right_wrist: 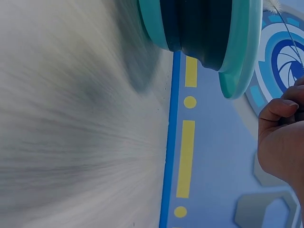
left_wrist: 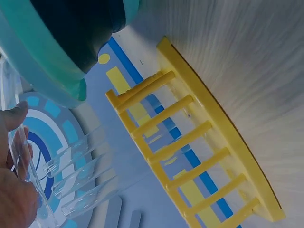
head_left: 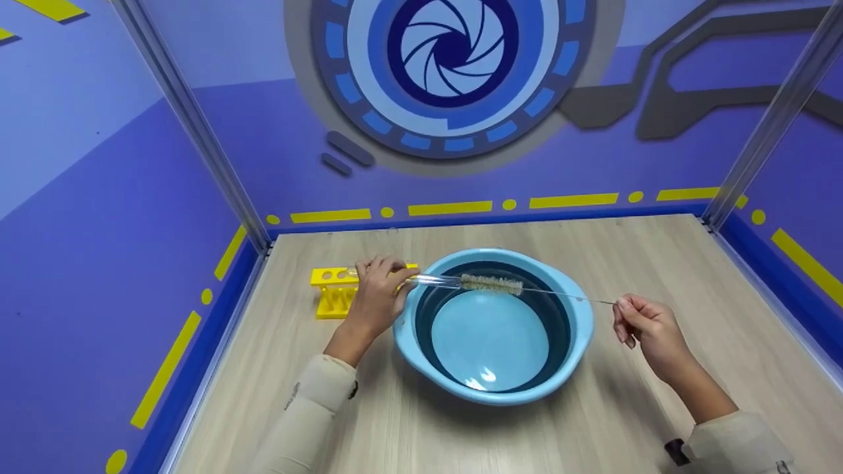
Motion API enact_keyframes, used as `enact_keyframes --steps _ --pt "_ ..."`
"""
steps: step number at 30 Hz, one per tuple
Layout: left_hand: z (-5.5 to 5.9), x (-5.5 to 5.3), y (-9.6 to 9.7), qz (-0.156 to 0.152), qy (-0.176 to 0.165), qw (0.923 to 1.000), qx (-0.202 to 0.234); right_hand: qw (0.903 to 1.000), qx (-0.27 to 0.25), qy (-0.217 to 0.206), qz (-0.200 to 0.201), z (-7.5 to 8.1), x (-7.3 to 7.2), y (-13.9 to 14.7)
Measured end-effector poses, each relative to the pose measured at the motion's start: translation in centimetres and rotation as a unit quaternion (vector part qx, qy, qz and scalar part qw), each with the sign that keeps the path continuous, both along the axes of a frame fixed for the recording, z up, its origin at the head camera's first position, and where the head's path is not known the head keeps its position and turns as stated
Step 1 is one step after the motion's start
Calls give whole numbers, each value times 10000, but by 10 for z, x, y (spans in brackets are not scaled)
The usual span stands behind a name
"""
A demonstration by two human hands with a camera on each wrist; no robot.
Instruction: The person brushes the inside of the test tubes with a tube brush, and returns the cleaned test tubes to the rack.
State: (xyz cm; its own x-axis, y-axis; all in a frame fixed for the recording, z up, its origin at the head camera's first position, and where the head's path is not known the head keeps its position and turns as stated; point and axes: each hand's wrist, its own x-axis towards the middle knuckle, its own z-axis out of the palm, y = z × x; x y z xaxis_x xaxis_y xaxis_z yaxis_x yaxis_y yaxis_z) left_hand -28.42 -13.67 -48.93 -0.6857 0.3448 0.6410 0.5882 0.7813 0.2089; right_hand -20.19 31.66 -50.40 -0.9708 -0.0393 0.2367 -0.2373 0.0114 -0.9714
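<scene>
My left hand [head_left: 380, 289] holds a clear glass test tube [head_left: 438, 282] nearly level over the rear left of a blue basin [head_left: 579, 322]. Between thumb and fingers, my right hand [head_left: 649, 329] pinches the thin wire handle of a test tube brush [head_left: 492, 284]. The brush's pale bristles lie above the basin, in line with the tube and close to its mouth; whether their tip is inside I cannot tell. In the left wrist view, the left fingers wrap the tube [left_wrist: 28, 175]. The right wrist view shows the right hand [right_wrist: 285, 137] with the wire.
Behind the left hand stands a yellow test tube rack [head_left: 326, 280], partly covered by that hand. Several clear tubes [left_wrist: 78, 178] stick out of it in the left wrist view. A wooden tabletop [head_left: 421, 438] lies below, with blue-purple panels [head_left: 230, 151] around it.
</scene>
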Motion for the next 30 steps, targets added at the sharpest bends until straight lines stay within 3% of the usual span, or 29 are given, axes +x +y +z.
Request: enact_keyframes --steps 11,20,30 --pt "-4 -2 1 -176 -18 9981 586 9997 124 -177 148 1 -4 5" --pt "-3 -3 -1 -321 36 9987 383 9993 108 -158 313 2 -4 7" --pt "-13 1 -6 -464 -136 9988 65 9948 378 21 948 6 -11 13"
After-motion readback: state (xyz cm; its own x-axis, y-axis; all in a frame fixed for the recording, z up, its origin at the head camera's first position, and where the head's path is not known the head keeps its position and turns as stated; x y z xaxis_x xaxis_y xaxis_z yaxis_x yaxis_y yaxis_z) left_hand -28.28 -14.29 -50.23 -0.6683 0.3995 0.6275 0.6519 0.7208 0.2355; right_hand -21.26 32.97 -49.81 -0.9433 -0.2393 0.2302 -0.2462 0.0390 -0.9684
